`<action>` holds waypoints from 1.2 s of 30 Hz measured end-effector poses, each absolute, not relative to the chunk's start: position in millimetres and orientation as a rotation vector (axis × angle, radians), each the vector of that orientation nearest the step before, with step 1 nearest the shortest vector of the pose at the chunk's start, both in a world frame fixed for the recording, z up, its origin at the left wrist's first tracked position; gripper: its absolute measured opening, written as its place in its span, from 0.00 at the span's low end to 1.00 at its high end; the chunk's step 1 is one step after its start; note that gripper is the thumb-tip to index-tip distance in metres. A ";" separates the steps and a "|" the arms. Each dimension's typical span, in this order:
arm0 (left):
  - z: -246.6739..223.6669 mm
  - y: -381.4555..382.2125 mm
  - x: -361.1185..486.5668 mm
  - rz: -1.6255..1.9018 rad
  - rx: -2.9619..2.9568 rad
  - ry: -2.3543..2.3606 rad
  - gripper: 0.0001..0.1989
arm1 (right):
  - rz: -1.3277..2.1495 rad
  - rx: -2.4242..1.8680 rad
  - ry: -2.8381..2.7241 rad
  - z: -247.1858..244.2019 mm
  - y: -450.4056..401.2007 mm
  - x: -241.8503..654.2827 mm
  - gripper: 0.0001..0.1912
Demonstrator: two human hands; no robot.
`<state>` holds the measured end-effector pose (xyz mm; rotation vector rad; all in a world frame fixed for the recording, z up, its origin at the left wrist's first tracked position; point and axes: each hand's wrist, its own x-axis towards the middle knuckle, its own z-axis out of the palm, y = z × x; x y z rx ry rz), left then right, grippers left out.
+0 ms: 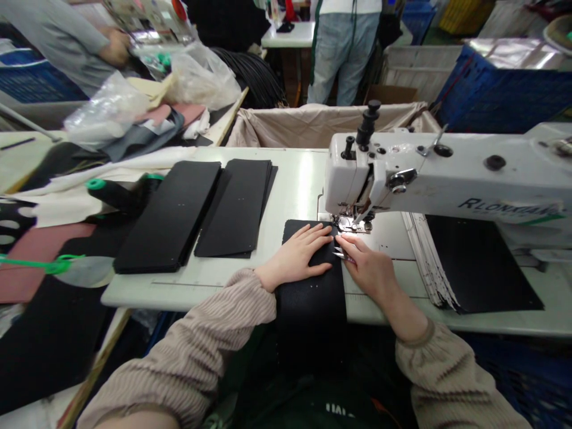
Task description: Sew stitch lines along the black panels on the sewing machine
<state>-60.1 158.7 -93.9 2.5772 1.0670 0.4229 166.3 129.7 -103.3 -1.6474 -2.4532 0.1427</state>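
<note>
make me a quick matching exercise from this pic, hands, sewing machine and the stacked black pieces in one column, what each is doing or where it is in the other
1. left hand
2. right hand
3. white sewing machine head
4. stacked black panels

A. holding small metal snips
B. lying on the table left of the machine
C. flat on the black strip
D. over the far end of the black strip

Pairs: 1-C, 2-A, 3-D, 4-B

Strip [310,316]: black, white specks
Snips [339,253]: silver
Sleeves [192,351]: beige, ribbed
Sewing machine [429,173]: white, dark blue lettering
Stacked panels [170,214]: black
Table [295,179]: pale grey-green
Crate [496,98]: blue, lattice
</note>
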 end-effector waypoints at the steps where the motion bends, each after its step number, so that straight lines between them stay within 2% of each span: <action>1: -94.3 159.4 -60.2 0.426 2.578 1.067 0.31 | 0.144 -1.651 -2.450 -103.2 129.8 166.2 0.26; 12: -96.8 163.9 -61.4 0.466 2.569 1.047 0.29 | 0.165 -1.634 -2.432 -103.9 129.1 166.3 0.24; 20: -95.7 161.5 -62.5 0.504 2.600 1.054 0.19 | 0.124 -1.643 -2.438 -104.2 129.0 165.6 0.25; 36: -96.8 160.9 -62.9 0.515 2.626 1.047 0.19 | 0.114 -1.635 -2.428 -104.9 128.6 165.6 0.24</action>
